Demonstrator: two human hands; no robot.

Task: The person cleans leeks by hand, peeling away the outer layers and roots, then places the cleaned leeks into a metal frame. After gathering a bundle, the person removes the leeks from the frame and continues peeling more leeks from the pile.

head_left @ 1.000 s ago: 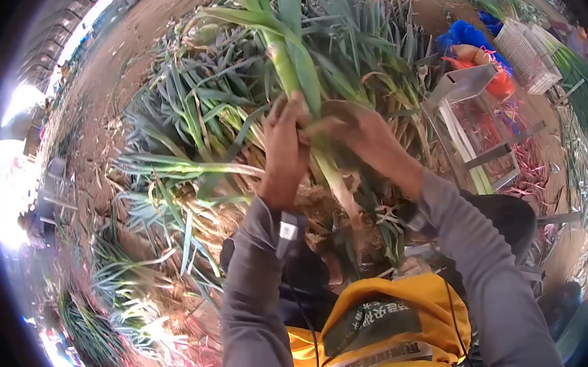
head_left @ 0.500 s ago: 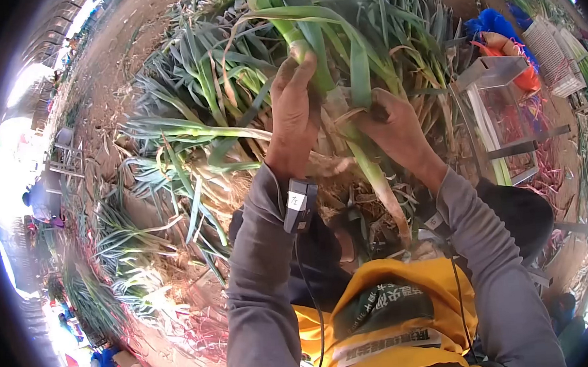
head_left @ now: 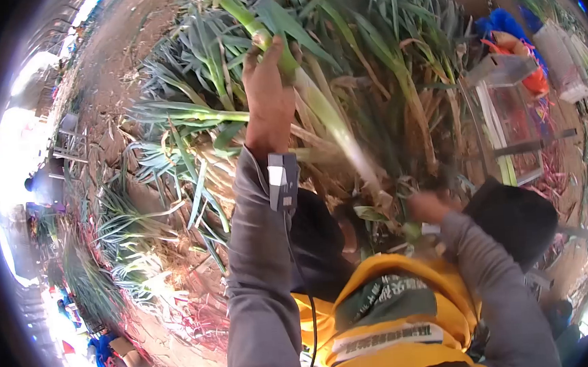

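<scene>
A thick leek [head_left: 322,103] runs slantwise in front of me, green leaves up and to the left, pale root end down towards my lap. My left hand [head_left: 268,93] is wrapped round its green upper stalk. The bared white shaft looks smooth. Low on the right, near the root end, my right hand [head_left: 430,207] is smeared by motion. Some blurred green and pale leaf bits are close to its fingers, and I cannot make out whether it holds them.
A large heap of leeks [head_left: 197,61] lies ahead. More leeks [head_left: 133,229] lie on the left ground. A clear-sided metal-framed stand [head_left: 508,121] is at right, with an orange bag [head_left: 536,81] and blue material behind it. Red strips [head_left: 188,327] litter the ground.
My right hand has moved from the middle of the leek down towards my lap. The loose leaf hanging there is gone and the white shaft shows. My left hand has shifted slightly left.
</scene>
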